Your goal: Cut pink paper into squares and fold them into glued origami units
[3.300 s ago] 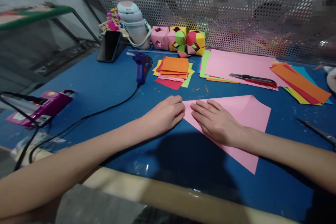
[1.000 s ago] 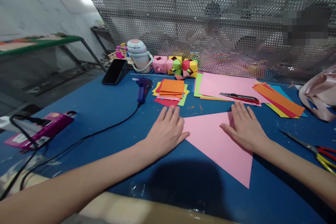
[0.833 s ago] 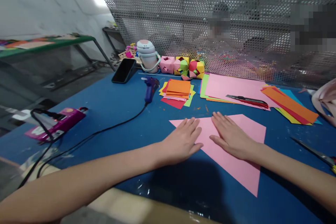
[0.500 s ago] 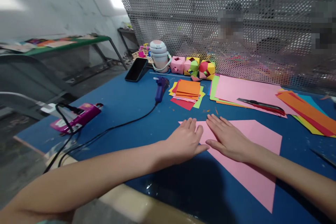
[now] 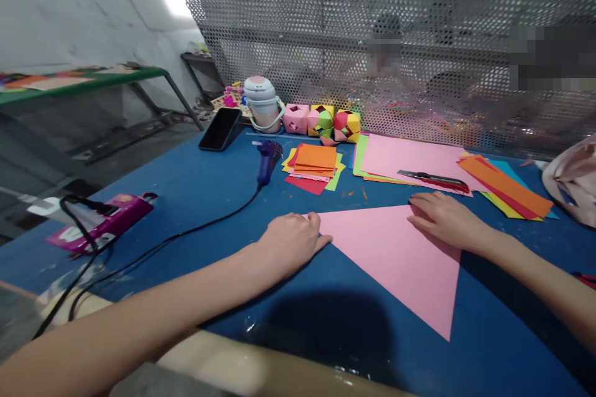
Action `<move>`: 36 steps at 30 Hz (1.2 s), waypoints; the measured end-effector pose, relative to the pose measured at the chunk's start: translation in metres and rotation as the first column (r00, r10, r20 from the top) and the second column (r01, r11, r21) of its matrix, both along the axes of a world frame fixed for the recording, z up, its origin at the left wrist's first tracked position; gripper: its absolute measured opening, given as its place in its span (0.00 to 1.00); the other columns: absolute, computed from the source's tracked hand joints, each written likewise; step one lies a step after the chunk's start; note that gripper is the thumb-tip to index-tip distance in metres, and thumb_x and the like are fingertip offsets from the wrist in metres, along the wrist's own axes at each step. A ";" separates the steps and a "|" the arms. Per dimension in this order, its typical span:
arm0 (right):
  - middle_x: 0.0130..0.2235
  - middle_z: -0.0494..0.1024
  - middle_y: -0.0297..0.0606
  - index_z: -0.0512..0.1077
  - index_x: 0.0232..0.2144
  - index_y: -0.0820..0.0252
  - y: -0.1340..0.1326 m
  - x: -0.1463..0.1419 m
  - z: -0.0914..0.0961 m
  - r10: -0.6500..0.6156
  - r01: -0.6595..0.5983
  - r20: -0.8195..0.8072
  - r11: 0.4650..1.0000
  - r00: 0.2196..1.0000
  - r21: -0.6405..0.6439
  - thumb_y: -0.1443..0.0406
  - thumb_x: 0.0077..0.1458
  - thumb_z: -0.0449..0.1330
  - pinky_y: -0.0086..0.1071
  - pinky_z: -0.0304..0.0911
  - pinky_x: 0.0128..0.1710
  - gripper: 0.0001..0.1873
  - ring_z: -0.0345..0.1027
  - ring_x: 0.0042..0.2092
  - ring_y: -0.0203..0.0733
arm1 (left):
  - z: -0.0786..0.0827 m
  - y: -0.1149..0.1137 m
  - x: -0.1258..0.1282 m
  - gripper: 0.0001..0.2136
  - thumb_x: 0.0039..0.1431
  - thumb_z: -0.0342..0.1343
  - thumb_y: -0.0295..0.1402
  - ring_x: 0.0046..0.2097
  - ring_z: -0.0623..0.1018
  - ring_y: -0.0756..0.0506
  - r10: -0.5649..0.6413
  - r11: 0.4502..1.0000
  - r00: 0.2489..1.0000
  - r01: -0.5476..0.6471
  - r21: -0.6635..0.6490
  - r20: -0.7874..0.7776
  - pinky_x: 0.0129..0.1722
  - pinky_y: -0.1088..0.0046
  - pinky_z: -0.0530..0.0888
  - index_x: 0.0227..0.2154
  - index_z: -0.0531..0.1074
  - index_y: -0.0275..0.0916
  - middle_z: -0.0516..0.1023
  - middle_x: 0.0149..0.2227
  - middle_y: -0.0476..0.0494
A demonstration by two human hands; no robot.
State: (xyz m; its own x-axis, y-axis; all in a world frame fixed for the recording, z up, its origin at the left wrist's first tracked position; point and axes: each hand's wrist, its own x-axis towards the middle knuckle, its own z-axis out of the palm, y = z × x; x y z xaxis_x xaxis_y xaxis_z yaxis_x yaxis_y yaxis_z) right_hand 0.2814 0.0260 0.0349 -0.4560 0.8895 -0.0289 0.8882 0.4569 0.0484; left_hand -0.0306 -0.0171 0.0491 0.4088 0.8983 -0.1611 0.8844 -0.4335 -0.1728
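A pink paper folded into a triangle (image 5: 395, 254) lies flat on the blue table (image 5: 186, 192). My left hand (image 5: 293, 242) rests at its left corner, fingers curled and the thumb tip on the paper. Over at the top right corner my right hand (image 5: 442, 220) sits with fingers bent down onto the folded edge. The triangle's long point reaches toward the table's near edge.
Behind the triangle lie a stack of small coloured squares (image 5: 314, 161), a large pink sheet (image 5: 395, 155) with a utility knife (image 5: 435, 178), and orange strips (image 5: 505, 186). A corded blue glue gun (image 5: 267, 158), phone (image 5: 220, 129), bottle (image 5: 263, 102), paper cubes (image 5: 321, 121) and magenta device (image 5: 100, 223) stand left. Mesh screen (image 5: 372, 43) behind.
Both hands were flat and side by side on the paper's left part; now they are apart at opposite corners with fingers curled. The camera view swung slightly.
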 end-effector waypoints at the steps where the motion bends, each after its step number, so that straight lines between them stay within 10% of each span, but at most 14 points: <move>1: 0.50 0.72 0.52 0.70 0.48 0.67 0.004 0.002 0.006 0.005 -0.006 -0.015 0.999 1.000 -0.043 0.57 0.57 0.49 0.47 0.58 0.50 0.24 0.64 0.52 0.57 | 0.001 0.002 -0.001 0.23 0.63 0.43 0.45 0.35 0.79 0.32 0.013 1.000 1.000 -0.013 0.008 0.009 0.30 0.59 0.74 0.41 0.70 0.27 0.77 0.31 0.27; 10: 0.24 0.75 0.34 0.72 0.24 0.60 0.032 0.006 0.067 -0.040 0.011 -0.126 0.974 0.991 -0.225 0.60 0.50 0.53 0.28 0.58 0.24 0.12 0.66 0.26 0.37 | 0.008 0.021 -0.009 0.15 0.64 0.43 0.36 0.37 0.78 0.35 -0.090 0.970 0.995 0.077 0.230 0.046 0.30 0.61 0.75 0.38 0.71 0.31 0.75 0.34 0.33; 14: 0.26 0.74 0.37 0.72 0.25 0.59 -0.001 0.002 0.139 -0.016 0.113 -0.393 0.968 0.919 0.224 0.56 0.50 0.55 0.31 0.57 0.26 0.13 0.66 0.28 0.39 | 0.012 0.024 -0.019 0.12 0.63 0.45 0.32 0.43 0.77 0.38 -0.319 0.847 0.911 0.152 0.510 0.259 0.37 0.63 0.76 0.42 0.69 0.32 0.74 0.42 0.32; 17: 0.27 0.73 0.39 0.70 0.22 0.57 -0.051 -0.025 0.166 0.118 0.009 -0.167 0.792 0.979 0.611 0.59 0.56 0.51 0.33 0.53 0.26 0.14 0.64 0.29 0.40 | 0.016 0.014 -0.019 0.14 0.61 0.48 0.28 0.53 0.72 0.40 -0.575 0.692 0.700 0.142 0.707 0.423 0.46 0.66 0.75 0.50 0.63 0.35 0.68 0.52 0.32; 21: 0.20 0.66 0.40 0.68 0.17 0.58 -0.107 -0.087 0.130 0.098 -0.262 0.265 0.665 0.959 0.699 0.73 0.51 0.49 0.37 0.48 0.25 0.15 0.56 0.23 0.43 | 0.018 -0.011 -0.004 0.25 0.60 0.48 0.24 0.60 0.64 0.43 -0.669 0.734 0.430 0.256 0.629 0.606 0.47 0.72 0.74 0.59 0.49 0.38 0.55 0.62 0.30; 26: 0.22 0.71 0.43 0.72 0.23 0.63 -0.121 -0.139 0.050 0.264 -0.353 0.234 0.713 0.936 0.606 0.77 0.49 0.50 0.38 0.48 0.26 0.12 0.59 0.23 0.43 | -0.003 -0.025 0.013 0.18 0.61 0.44 0.25 0.53 0.72 0.43 -0.628 0.754 0.407 0.530 0.389 0.663 0.50 0.67 0.73 0.54 0.58 0.33 0.72 0.50 0.32; 33: 0.35 0.77 0.48 0.72 0.40 0.65 -0.113 -0.106 0.030 0.329 -0.317 0.016 0.892 0.944 0.322 0.63 0.56 0.54 0.41 0.57 0.35 0.13 0.67 0.34 0.47 | -0.023 -0.009 -0.009 0.13 0.63 0.41 0.26 0.46 0.77 0.45 -0.634 0.763 0.449 0.496 0.414 0.629 0.46 0.69 0.75 0.43 0.69 0.32 0.78 0.42 0.34; 36: 0.52 0.71 0.52 0.64 0.54 0.65 -0.106 -0.069 0.025 0.489 -0.470 -0.119 0.869 0.864 0.157 0.56 0.56 0.54 0.45 0.58 0.48 0.26 0.65 0.50 0.51 | -0.019 -0.012 -0.023 0.12 0.63 0.43 0.25 0.49 0.76 0.46 -0.652 0.744 0.417 0.511 0.430 0.633 0.47 0.70 0.75 0.43 0.69 0.34 0.78 0.44 0.34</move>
State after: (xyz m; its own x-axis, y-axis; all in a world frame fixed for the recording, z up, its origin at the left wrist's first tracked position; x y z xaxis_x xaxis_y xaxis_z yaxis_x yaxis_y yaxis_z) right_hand 0.2127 -0.0801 0.0602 -0.8173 0.5519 0.1659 0.5614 0.8274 0.0134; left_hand -0.0535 -0.0294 0.0306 0.7506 0.3786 0.5416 0.2769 -0.9244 0.2625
